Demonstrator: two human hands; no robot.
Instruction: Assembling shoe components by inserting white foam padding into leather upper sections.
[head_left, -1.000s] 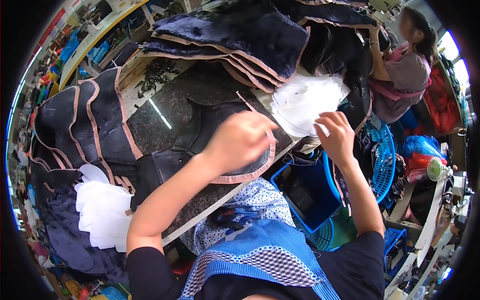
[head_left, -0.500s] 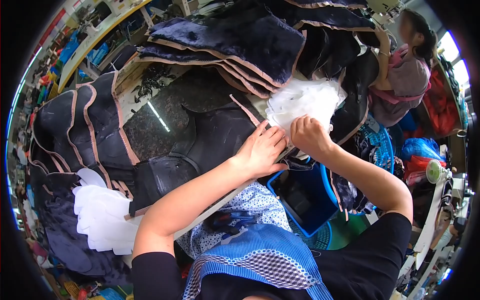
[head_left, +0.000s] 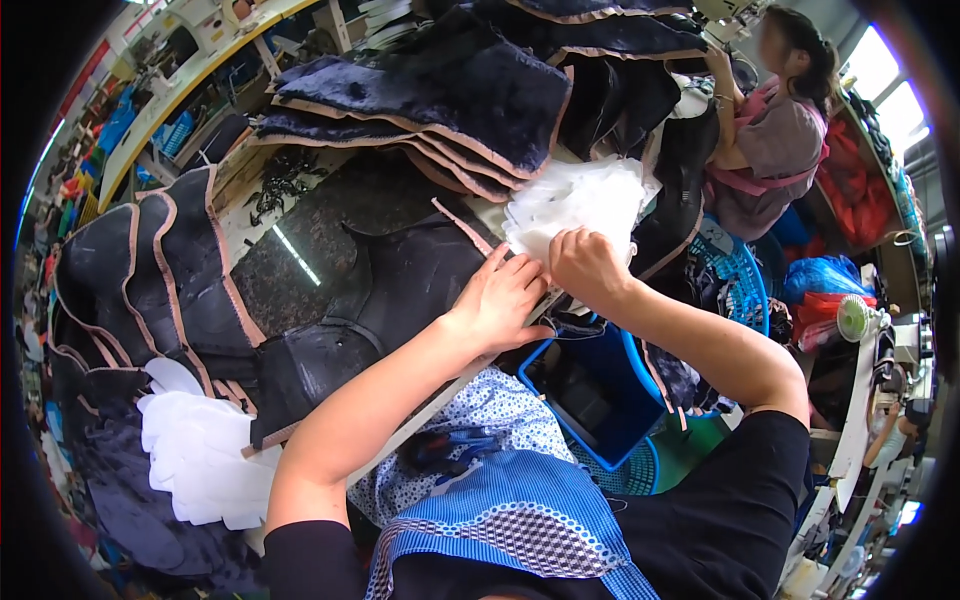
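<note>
Pink-edged black panels (head_left: 140, 270) are standing in a row at far left; white cut pieces (head_left: 205, 455) are fanning out below them. Speckled desk (head_left: 320, 200) is showing next, with a black piece (head_left: 415, 270) lying across its near edge. Left hand (head_left: 500, 300) is resting palm-down at that piece's right end, fingers extended, thumb apart. White pile (head_left: 575, 200) is sitting just beyond. Right hand (head_left: 590, 265) is curling its fingers at the pile's near edge; can't tell whether it's gripping anything. Blue basket (head_left: 745, 275) is standing farther right.
</note>
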